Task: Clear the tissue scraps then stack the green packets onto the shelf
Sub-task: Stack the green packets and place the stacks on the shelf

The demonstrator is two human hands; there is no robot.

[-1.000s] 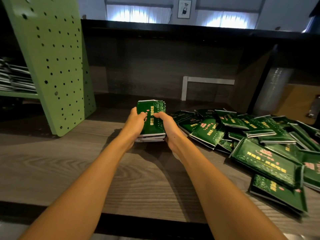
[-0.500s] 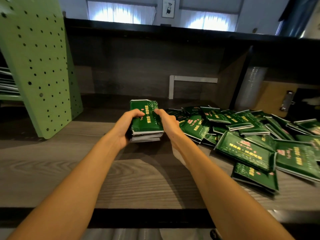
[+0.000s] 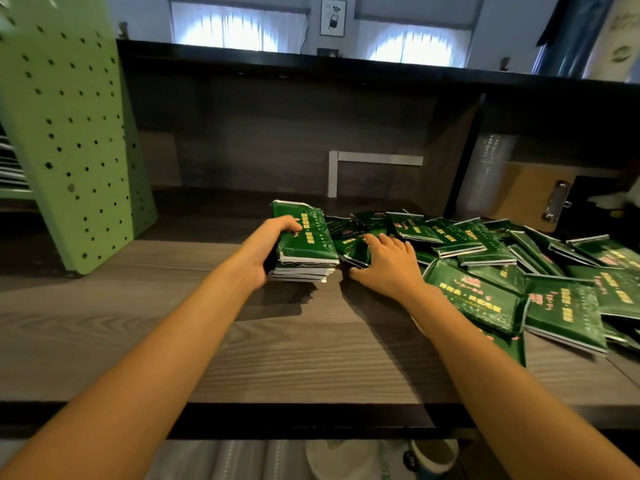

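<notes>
The left hand [image 3: 268, 245] grips the stack [image 3: 304, 244] of packets on the worktop [image 3: 207, 341] — curled round its left edge. Just right of the stack, the right hand [image 3: 384, 265] lies unclenched, fingers spread on the loose pile [image 3: 478, 299].

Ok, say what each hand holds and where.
Left hand grips the packet stack by its left side. Right hand rests on the loose packets, holding nothing.

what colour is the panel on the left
The panel is light green, dotted with holes; head view.
</notes>
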